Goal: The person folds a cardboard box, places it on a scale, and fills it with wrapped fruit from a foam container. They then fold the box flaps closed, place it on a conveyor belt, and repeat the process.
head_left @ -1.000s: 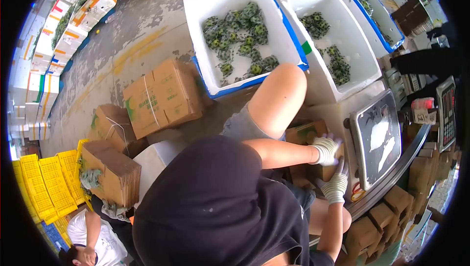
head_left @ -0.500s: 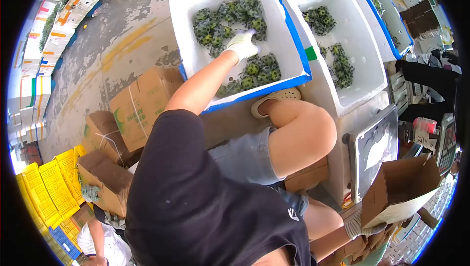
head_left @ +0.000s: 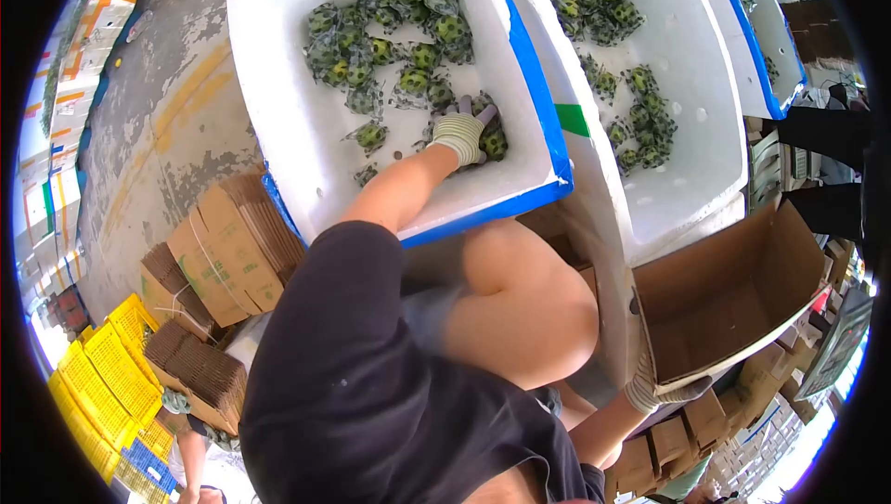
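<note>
My left hand, in a pale knit glove with grey fingertips, reaches down into a white foam box edged with blue tape. Its fingers curl over netted green fruit near the box's closest right corner; the fingertips are partly hidden among the fruit. More netted green fruit lies loosely heaped toward the far side. At lower right, my right hand, gloved too, grips the lower edge of an open cardboard box, which is tilted with its opening toward me.
Right of the first box stands a second white foam box with netted fruit, then a third. Flattened cartons and yellow crates are stacked at left. Another person's arm shows at lower left.
My left hand has moved closer to the near right corner, onto the fruit there. My right hand has raised the cardboard box, turning its opening more toward me. The view has shifted.
</note>
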Motion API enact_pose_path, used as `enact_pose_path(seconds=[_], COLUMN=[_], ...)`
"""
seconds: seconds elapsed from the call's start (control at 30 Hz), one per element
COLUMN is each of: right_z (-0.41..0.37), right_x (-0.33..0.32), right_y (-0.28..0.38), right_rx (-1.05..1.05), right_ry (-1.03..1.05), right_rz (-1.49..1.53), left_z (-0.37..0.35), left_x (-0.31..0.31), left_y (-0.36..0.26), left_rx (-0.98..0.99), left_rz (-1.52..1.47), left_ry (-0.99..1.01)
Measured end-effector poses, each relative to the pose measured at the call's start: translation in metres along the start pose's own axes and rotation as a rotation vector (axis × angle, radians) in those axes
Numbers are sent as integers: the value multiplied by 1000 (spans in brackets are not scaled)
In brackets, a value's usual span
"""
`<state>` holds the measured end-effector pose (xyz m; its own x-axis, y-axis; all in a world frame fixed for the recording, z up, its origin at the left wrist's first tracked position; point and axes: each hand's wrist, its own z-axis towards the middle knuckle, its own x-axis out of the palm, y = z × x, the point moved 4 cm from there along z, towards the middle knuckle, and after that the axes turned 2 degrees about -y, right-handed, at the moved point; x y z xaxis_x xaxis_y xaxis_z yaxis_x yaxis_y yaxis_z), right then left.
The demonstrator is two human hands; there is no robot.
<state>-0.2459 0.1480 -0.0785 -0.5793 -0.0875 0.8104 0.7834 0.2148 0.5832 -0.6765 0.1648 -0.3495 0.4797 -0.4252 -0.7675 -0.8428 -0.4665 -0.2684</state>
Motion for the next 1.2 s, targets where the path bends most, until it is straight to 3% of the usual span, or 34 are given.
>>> enact_pose_path(seconds=[0.17,0.37,0.47,0.57,0.8,0.93,1.0,1.07,1.13,1.2], right_z=[26,55,61,57,51,55,61,65,72,79], right_x=[-2,2,6,0,-26,-30,-10,1,-2,10], right_y=[-37,-81,-91,-73,-42,-46,-62,-73,-87,-106], right_rx=[84,221,262,262,214,185,137,46,143,239], right_ry=[31,78,96,86,56,79,51,-182,-128,-57], right_rz=[61,116,154,135,77,1,-106,-319,-414,-421], left_z=[3,9,18,6,10,-22,-55,-109,-156,-184], left_x=[17,8,10,-12,-14,-64,-124,-197,-254,-279], left_y=[2,-12,-15,-5,21,31,29,6,-29,-68], left_rx=[283,151,212,340,146,118,322,572,760,1041], left_rz=[147,180,244,315,9,-268,-280,-136,27,4], left_ry=[-23,-25,-21,177,82,-250,-507,-896,-1043,-1087])
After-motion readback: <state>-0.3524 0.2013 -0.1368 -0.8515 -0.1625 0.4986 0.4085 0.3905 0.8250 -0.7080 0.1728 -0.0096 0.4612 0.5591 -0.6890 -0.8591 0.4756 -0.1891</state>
